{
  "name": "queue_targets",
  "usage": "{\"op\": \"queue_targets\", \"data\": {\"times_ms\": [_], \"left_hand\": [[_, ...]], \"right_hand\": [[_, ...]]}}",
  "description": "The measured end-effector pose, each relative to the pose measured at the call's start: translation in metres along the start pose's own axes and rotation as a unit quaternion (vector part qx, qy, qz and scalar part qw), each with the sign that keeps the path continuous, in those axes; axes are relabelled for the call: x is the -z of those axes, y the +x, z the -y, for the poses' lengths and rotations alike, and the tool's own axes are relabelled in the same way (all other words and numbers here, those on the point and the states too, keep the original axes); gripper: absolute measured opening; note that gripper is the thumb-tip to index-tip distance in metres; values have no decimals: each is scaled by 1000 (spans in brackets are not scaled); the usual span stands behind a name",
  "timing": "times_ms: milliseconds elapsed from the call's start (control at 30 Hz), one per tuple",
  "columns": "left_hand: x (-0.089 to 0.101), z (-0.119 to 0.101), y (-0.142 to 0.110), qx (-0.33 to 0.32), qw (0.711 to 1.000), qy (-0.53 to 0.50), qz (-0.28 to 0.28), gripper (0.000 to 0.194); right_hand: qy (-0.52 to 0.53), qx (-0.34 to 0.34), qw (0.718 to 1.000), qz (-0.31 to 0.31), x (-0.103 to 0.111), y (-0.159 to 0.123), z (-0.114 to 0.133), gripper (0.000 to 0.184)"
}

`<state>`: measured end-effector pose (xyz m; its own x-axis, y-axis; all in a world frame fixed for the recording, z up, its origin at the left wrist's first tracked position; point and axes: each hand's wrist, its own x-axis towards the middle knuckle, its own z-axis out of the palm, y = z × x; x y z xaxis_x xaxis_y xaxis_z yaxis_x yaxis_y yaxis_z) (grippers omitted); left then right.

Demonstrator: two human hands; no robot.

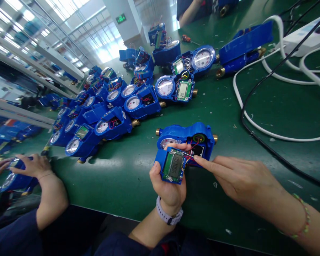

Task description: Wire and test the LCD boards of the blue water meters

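Note:
My left hand is closed around a blue display housing with a green circuit board and a grey LCD facing up. Coloured wires run from the board into an opened blue water meter, which lies on the table just behind with brass ends at both sides. From the right, my right hand reaches in, index finger stretched along a thin metal tool. The tool's tip is at the board's wired edge; the rest is hidden under the hand, so its kind is unclear.
Many blue water meters crowd the green table at back left. White cable and black cable loop on the right. An orange-handled screwdriver lies farther back. A co-worker's hands hold a meter at left; another person's arm shows behind.

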<state>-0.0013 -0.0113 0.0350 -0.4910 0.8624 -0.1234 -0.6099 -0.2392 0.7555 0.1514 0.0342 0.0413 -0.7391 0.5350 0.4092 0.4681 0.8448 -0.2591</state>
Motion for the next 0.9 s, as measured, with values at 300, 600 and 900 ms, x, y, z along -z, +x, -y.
{"op": "queue_targets", "data": {"times_ms": [300, 600, 900], "left_hand": [[-1, 1, -1, -6, 1000, 11, 1, 48], [-1, -3, 2, 21, 1000, -10, -2, 48], [-2, -3, 3, 22, 999, -34, 14, 51]], "right_hand": [[-10, -25, 999, -43, -6, -1, 13, 38], [6, 21, 998, -55, -13, 3, 0, 39], [-14, 43, 999, -26, -4, 3, -7, 45]]}}
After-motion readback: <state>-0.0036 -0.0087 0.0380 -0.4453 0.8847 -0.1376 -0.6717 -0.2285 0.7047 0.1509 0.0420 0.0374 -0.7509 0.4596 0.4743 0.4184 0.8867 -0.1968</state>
